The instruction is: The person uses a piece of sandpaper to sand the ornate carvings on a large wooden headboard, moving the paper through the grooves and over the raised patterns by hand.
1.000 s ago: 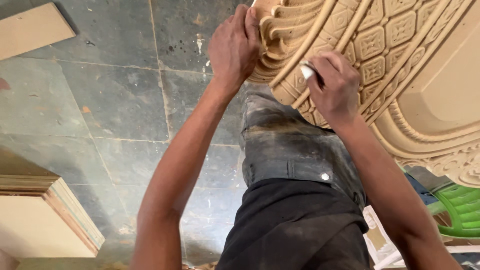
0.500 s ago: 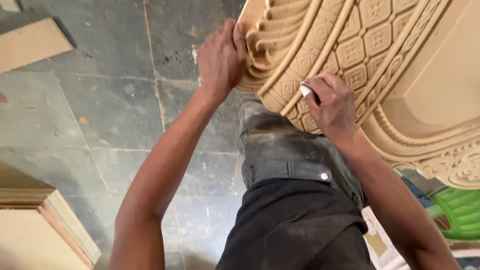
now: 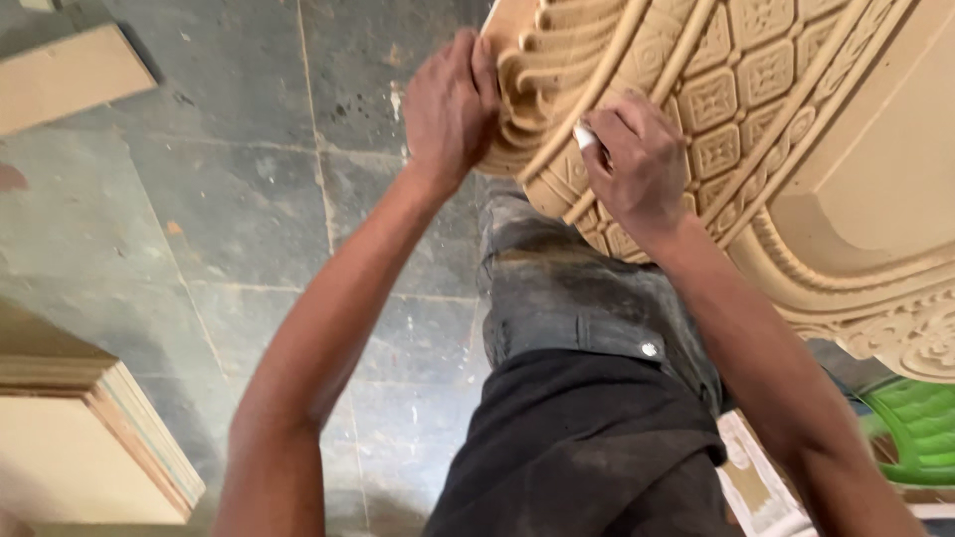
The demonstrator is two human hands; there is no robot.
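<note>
Here, left hand point(image 3: 450, 104) curled over the outer edge of the carved wooden panel point(image 3: 796, 129), fingers clamped on the scalloped border. Right hand point(image 3: 642, 169) closed on a small white piece, probably sandpaper point(image 3: 584, 137), pressed against the moulded band beside the grid of square rosettes. Panel occupying the upper right, raised above the grey stone floor point(image 3: 249, 219). Stacked boards point(image 3: 90, 438) lower left. Another board point(image 3: 70, 75) upper left. Green plastic item point(image 3: 920, 428) at right edge.
</note>
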